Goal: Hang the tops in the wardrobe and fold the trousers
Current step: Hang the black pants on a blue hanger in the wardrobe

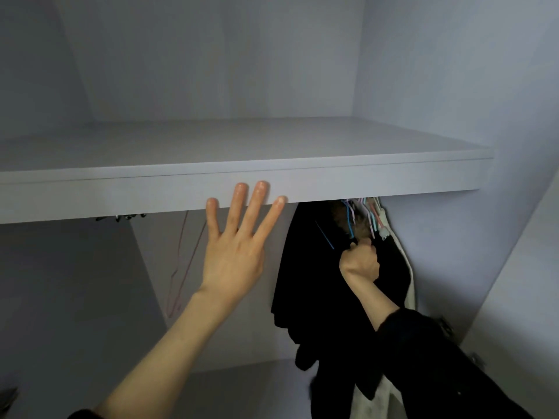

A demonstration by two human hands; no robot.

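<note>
Under the wardrobe shelf (242,189), near the middle of the view, the left hand (234,252) is raised with its back to the camera. Its four fingers (257,204) are straight and spread, and their tips lie against the front edge of the shelf; the hand holds nothing. The thumb is out of sight behind the palm.

To the right, the right hand (360,261) is clenched in a fist, its fingers curled tightly round the upper part of a black top (302,267), at about the neck of the garment. Whether it also grips a hanger inside the cloth cannot be told. The black top hangs down from just below the shelf at the right end of the wardrobe, its dark folds falling past the wrist and the black sleeve (438,358) of the right arm.

Just above the right hand a cluster of thin hangers (366,213), blue, pink and white, pokes out under the shelf edge. Beside the black top, against the right wall, hangs a white garment (408,285), only a narrow strip of it showing. Farther left, behind the left hand, a thin pink hanger (181,267) hangs alone against the back panel.
</note>
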